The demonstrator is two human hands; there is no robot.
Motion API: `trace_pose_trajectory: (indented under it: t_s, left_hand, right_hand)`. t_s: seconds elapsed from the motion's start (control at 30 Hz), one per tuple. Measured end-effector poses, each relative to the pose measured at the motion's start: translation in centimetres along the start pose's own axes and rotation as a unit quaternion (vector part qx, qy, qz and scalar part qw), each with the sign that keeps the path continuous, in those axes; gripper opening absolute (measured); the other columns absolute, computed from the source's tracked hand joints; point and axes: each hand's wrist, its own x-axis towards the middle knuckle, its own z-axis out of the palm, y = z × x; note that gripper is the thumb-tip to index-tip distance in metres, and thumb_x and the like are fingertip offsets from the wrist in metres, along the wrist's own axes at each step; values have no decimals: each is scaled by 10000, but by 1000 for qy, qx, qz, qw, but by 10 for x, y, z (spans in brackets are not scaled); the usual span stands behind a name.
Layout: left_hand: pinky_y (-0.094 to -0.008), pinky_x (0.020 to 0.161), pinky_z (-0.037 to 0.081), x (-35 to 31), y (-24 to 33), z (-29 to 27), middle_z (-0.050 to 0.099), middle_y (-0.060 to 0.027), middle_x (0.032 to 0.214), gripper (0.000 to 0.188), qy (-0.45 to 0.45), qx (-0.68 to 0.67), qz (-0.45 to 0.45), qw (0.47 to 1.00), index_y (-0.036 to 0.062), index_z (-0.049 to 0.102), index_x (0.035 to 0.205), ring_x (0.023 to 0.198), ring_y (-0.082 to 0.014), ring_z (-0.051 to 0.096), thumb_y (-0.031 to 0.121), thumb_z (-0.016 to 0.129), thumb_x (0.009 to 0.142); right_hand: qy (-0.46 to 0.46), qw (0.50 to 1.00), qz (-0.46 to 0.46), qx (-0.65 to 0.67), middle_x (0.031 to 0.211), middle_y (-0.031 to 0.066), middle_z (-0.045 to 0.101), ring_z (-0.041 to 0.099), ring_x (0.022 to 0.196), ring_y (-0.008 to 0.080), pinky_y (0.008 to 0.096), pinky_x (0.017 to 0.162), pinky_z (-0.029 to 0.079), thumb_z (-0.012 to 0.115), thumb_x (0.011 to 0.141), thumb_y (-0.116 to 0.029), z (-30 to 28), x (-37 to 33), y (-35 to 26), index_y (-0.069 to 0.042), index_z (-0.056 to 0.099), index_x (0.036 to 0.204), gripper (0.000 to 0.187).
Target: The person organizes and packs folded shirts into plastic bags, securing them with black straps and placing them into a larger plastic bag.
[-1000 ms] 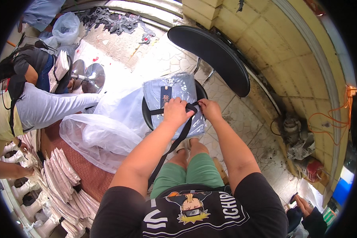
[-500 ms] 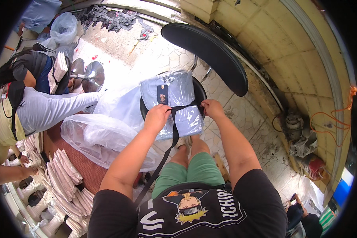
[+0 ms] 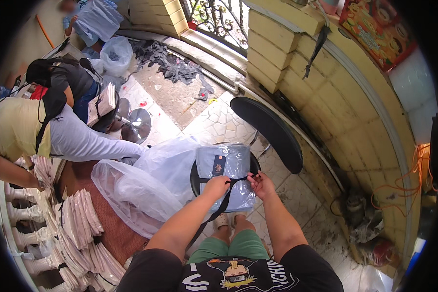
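Observation:
A stack of folded grey-blue garments in clear plastic bags (image 3: 232, 158) lies on a round black seat (image 3: 194, 179), with a dark tag (image 3: 219, 165) showing through the plastic. Across the stack runs a black fabric strip (image 3: 232, 180), crossed over itself near the middle; a long tail hangs from it toward my left arm. My left hand (image 3: 216, 187) pinches the strip at the left of the crossing, knuckles up. On the right, my right hand (image 3: 261, 185) holds another part between thumb and fingers, its other fingers half curled.
A curved black backrest (image 3: 270, 134) stands beyond the seat. Loose clear plastic sheeting (image 3: 131, 194) spreads on the left. Bundled bagged garments (image 3: 80, 219) lie near white balusters (image 3: 27, 238). A person in yellow (image 3: 19, 126) bends at left; another sits beyond. Dark scraps (image 3: 168, 63) litter the far floor.
The head view has tilted up, so the stack and both hands sit lower in the picture. Both hands stay on the strip; my right hand has turned, showing more of its fingers.

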Motion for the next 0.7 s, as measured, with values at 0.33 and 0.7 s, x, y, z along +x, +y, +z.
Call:
trace_pose_trajectory:
  t_s: [0.33,0.7]
  left_hand:
    - [-406,703,465,-1,8,7,619,-160,771,188,-36,17,18,999,97,650,909,757,-336,597,192,521,810]
    - [-432,641,464,4,26,-13,621,-154,768,224,-62,168,-34,983,79,608,829,723,-332,598,274,500,851]
  right_hand:
    - [20,999,8,-46,813,119,612,632,771,235,297,636,538,512,884,-276,-19,21,13,-54,507,774,248]
    - [32,999,5,-7,819,125,596,625,770,241,304,664,537,495,893,-204,-13,11,3,-28,510,830,187]
